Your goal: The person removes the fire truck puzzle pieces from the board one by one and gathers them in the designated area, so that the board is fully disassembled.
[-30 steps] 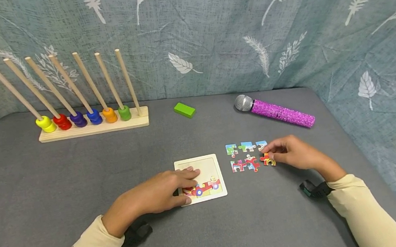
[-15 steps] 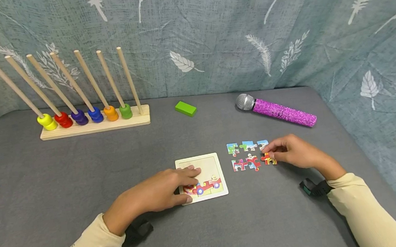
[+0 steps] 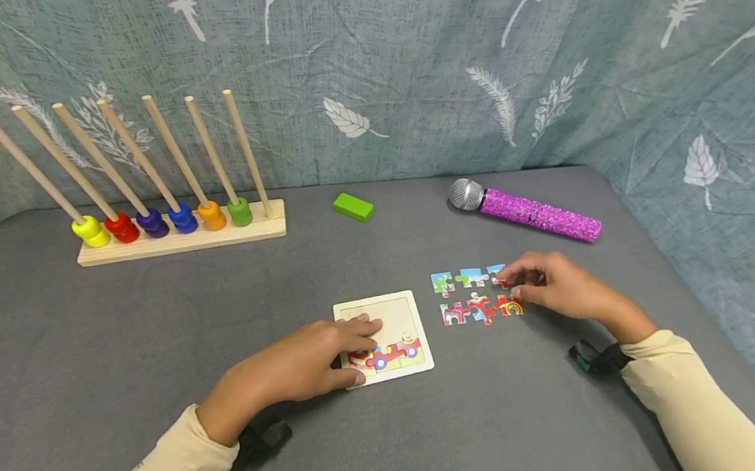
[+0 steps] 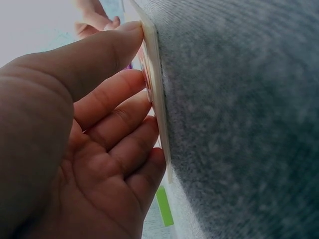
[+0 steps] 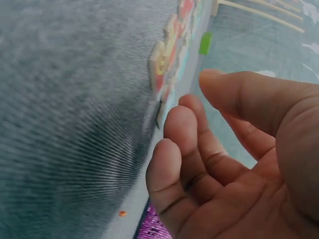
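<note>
A wooden puzzle board (image 3: 398, 314) lies on the table; its lower part carries fitted pieces showing a red car (image 3: 393, 355). My left hand (image 3: 297, 364) rests on the board's left side, fingers spread over its face and thumb at the lower left edge. In the left wrist view, the fingertips touch the board (image 4: 160, 119). To the right, several loose jigsaw pieces lie in two rows. My right hand (image 3: 563, 286) hovers over the right end, fingers loosely bent. The right wrist view shows its thumb and fingers apart, holding nothing, beside the rainbow piece (image 5: 158, 67).
A wooden peg stand (image 3: 185, 243) with coloured beads stands at the back left. Behind the board lies a green block (image 3: 354, 207). A glittery purple microphone (image 3: 536, 216) lies at the back right. A patterned curtain (image 3: 384, 67) hangs behind the table.
My right hand has let go of the rainbow piece, which now lies level with its row. The hand has lifted slightly and its thumb has drawn away. My left hand stays put.
</note>
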`<move>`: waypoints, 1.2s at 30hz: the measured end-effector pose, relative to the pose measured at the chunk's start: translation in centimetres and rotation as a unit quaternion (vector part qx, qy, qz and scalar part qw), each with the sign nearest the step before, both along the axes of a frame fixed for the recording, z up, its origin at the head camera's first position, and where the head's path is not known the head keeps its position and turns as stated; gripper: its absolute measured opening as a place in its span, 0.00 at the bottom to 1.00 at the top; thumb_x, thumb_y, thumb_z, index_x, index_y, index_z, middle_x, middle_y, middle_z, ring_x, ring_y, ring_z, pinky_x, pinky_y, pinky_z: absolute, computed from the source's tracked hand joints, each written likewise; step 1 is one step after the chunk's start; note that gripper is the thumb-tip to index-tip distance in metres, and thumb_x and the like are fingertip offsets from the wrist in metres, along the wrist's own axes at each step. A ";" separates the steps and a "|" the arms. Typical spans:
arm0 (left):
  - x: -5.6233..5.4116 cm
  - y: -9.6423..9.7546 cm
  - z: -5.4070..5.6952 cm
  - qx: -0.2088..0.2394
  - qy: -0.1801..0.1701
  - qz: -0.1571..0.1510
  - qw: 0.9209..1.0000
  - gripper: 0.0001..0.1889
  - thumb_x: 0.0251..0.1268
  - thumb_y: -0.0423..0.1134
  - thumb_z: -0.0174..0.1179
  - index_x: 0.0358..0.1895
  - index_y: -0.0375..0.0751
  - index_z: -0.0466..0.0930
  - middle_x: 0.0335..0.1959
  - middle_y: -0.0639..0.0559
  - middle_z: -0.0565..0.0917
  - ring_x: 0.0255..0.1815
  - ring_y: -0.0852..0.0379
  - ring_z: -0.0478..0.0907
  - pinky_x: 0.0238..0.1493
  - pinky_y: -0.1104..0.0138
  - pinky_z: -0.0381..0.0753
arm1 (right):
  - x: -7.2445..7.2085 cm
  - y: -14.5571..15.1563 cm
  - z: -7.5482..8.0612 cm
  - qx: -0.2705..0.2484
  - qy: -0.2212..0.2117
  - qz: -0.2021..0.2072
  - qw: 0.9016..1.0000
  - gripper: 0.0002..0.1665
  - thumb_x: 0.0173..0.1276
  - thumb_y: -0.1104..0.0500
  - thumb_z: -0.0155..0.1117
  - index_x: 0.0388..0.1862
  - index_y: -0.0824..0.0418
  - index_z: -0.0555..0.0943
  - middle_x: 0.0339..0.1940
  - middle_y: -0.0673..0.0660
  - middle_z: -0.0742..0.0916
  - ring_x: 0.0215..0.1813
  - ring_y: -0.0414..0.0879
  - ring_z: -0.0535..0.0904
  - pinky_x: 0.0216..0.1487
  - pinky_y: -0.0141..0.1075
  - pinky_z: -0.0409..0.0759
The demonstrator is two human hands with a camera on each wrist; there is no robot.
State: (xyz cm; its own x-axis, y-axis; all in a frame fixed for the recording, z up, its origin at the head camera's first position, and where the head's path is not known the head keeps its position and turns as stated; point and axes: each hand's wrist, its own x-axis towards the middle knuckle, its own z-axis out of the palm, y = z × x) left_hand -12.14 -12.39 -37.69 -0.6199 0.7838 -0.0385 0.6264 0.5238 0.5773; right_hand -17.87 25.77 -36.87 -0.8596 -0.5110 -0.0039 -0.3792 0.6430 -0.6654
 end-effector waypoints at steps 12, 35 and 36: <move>-0.1 -0.1 0.0 -0.003 -0.002 0.003 1.000 0.26 0.62 0.36 0.66 0.63 0.31 0.75 0.68 0.43 0.70 0.71 0.46 0.62 0.65 0.49 0.65 | 0.2 -2.6 0.7 -0.004 -0.007 -0.001 1.000 0.11 0.66 0.67 0.64 0.46 0.65 0.86 0.32 0.51 0.85 0.31 0.44 0.77 0.30 0.34 0.76; -0.2 -1.2 0.6 -0.012 -0.003 0.041 0.999 0.30 0.61 0.41 0.68 0.63 0.28 0.73 0.69 0.39 0.68 0.70 0.41 0.63 0.64 0.48 0.65 | 1.6 -8.0 0.9 -0.043 -0.055 0.103 0.992 0.10 0.68 0.67 0.62 0.46 0.64 0.85 0.24 0.49 0.81 0.25 0.39 0.74 0.27 0.31 0.74; -0.3 -1.2 0.7 -0.013 -0.004 0.043 0.999 0.30 0.60 0.41 0.69 0.63 0.28 0.73 0.69 0.39 0.68 0.71 0.41 0.62 0.65 0.48 0.65 | 1.7 -8.3 1.0 -0.048 -0.056 0.111 0.991 0.10 0.68 0.67 0.62 0.46 0.64 0.85 0.24 0.48 0.81 0.25 0.39 0.73 0.27 0.31 0.73</move>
State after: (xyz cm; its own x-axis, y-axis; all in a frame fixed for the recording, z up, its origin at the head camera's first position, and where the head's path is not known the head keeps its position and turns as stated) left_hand -12.40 -13.57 -37.04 -0.6847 0.7262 -0.0627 0.5740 0.5902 0.5677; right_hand -16.16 17.48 -35.91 -0.7234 -0.6895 -0.0357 -0.4234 0.4838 -0.7659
